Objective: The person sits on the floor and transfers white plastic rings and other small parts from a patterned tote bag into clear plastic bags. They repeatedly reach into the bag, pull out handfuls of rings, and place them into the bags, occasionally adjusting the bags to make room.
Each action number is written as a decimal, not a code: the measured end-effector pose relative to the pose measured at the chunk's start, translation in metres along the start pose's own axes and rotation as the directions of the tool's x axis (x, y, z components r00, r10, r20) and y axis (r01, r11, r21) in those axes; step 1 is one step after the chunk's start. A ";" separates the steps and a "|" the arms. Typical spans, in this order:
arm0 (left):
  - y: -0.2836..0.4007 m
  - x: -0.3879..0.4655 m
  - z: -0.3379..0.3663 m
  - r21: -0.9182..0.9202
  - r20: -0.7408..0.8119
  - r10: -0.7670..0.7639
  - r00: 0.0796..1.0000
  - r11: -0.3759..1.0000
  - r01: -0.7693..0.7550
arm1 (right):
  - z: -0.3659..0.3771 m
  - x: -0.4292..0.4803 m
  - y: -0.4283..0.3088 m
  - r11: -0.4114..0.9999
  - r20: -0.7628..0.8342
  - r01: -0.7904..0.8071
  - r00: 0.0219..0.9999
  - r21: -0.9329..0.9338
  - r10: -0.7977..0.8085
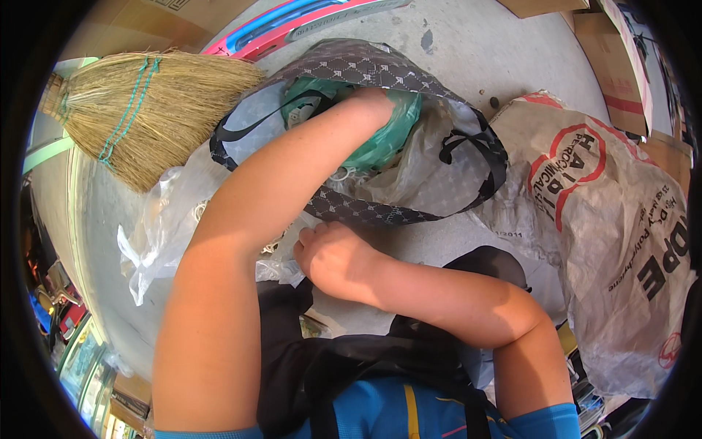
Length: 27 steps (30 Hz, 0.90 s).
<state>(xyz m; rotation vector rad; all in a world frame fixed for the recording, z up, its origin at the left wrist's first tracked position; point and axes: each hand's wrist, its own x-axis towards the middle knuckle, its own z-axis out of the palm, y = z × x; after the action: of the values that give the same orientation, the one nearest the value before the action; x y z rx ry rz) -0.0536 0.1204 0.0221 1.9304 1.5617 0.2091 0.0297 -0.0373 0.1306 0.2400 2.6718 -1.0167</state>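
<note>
A dark patterned tote bag (373,63) with black handles stands wide open on the floor before me. My left hand (373,104) reaches inside it, into a green plastic bag (386,142); its fingers are hidden there. Crumpled clear plastic (392,181) lies beside the green bag in the tote. My right hand (329,252) is curled just below the tote's near rim, at the edge of a translucent plastic bag (164,219) with pale items inside. Whether its fingers grip that plastic cannot be seen.
A straw broom head (148,110) bound with green cord lies at the left. On the right rests a large printed woven sack (620,230). A pink and blue package (285,30) and a cardboard box (142,24) are at the top. More cardboard (609,71) stands at the upper right.
</note>
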 end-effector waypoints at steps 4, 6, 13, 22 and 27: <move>-0.006 -0.008 -0.018 -0.144 0.129 -0.055 0.990 0.987 0.073 | 0.001 0.002 0.001 1.000 -0.014 -0.021 1.000 0.014 0.021; -0.007 -0.010 -0.021 -0.140 0.145 -0.049 0.988 0.988 0.070 | 0.003 0.003 0.001 1.000 -0.019 -0.010 1.000 0.030 0.011; 0.013 -0.015 -0.001 0.138 0.067 0.084 0.994 0.986 -0.092 | 0.007 0.003 0.001 0.997 -0.050 -0.003 0.999 0.072 0.007; -0.001 -0.024 -0.031 -0.326 0.283 -0.134 0.950 0.918 0.226 | 0.003 0.002 0.005 0.997 -0.007 -0.041 0.999 0.064 0.041; -0.011 -0.040 -0.055 -0.282 0.364 -0.178 0.914 0.914 0.291 | 0.002 0.004 0.005 0.997 0.007 -0.027 1.000 0.078 0.027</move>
<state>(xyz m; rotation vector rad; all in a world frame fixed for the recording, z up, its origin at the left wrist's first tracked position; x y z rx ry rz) -0.1015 0.1051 0.0694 1.4154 1.4142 0.0332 0.0275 -0.0345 0.1246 0.2876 2.6191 -1.1123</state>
